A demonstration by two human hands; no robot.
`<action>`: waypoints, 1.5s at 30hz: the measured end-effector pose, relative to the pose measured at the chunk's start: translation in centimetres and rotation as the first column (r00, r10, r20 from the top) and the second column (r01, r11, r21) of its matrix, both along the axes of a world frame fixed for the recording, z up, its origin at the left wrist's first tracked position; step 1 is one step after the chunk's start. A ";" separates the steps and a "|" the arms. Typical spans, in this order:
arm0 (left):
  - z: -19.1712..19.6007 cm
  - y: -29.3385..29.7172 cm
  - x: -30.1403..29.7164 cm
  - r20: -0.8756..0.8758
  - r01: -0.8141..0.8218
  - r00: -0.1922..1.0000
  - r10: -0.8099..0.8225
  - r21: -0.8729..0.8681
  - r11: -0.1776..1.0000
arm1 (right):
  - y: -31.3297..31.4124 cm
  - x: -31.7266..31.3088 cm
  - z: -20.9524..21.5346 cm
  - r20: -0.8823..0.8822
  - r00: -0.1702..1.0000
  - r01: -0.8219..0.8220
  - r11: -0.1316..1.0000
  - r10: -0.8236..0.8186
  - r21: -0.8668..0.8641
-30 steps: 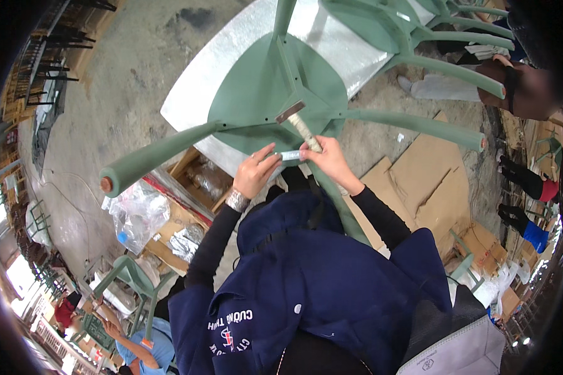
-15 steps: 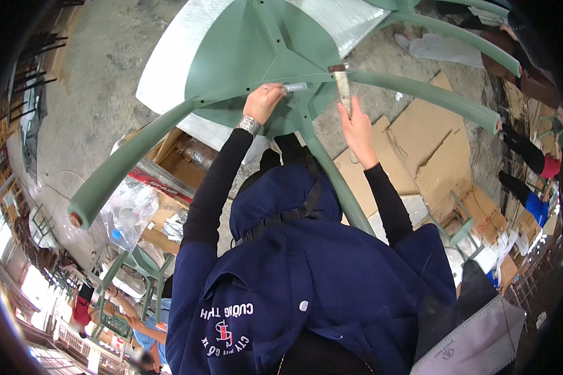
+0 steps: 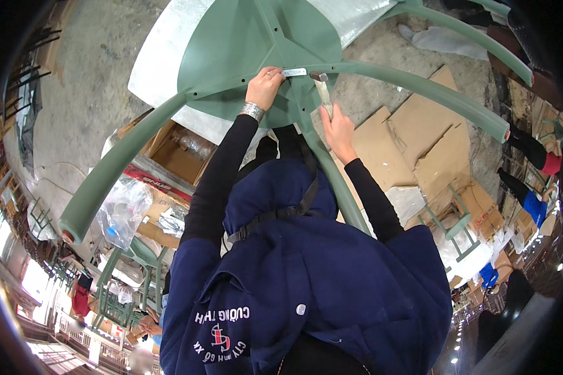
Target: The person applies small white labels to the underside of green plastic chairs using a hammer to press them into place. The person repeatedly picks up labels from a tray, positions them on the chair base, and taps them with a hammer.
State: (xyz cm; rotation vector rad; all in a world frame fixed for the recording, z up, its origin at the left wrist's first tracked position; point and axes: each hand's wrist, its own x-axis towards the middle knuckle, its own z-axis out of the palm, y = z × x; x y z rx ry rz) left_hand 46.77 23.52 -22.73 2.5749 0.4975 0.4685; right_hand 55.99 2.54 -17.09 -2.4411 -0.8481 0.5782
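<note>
Head view, looking down over a dark blue hooded jacket (image 3: 319, 275): a green chair (image 3: 244, 50) lay upside down on a pale grey table (image 3: 162, 56), legs pointing outward toward the camera rim. Left hand (image 3: 264, 84), with a metal wristband, was raised to the underside of the seat where the legs meet; its fingers pinched one end of a small white strip (image 3: 294, 72) and pressed it against the green frame. Right hand (image 3: 336, 128) was closed in a fist around the handle of a hammer (image 3: 323, 94), held upright, its dark metal head just right of the strip and just beside the frame; contact between head and strip could not be determined. The two hands were near each other, not touching.

One chair leg ran down-left to a rounded end at the left, another ran right across flattened cardboard sheets (image 3: 419, 150) on the concrete floor. An open cardboard box (image 3: 175, 153) sat below the table edge, and a crumpled clear plastic bag (image 3: 122, 209) lay beside it. More green frames (image 3: 122, 281) stood at lower left. Other people's legs showed at the right rim.
</note>
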 end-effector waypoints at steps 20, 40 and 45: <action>-0.2 0.0 0.0 0.017 0.003 1.000 -0.003 0.027 1.000 | 2.3 1.1 -1.7 0.074 0.989 -0.121 0.986 0.129 -0.111; -0.1 0.6 -0.5 -0.039 -0.063 0.998 0.055 -0.250 0.966 | 4.0 0.4 -1.1 0.067 0.961 -0.267 0.963 0.269 -0.034; 0.2 0.7 -0.7 -0.099 -0.085 0.993 0.057 -0.303 0.949 | 4.2 0.6 -0.3 0.061 0.958 -0.278 0.959 0.281 -0.057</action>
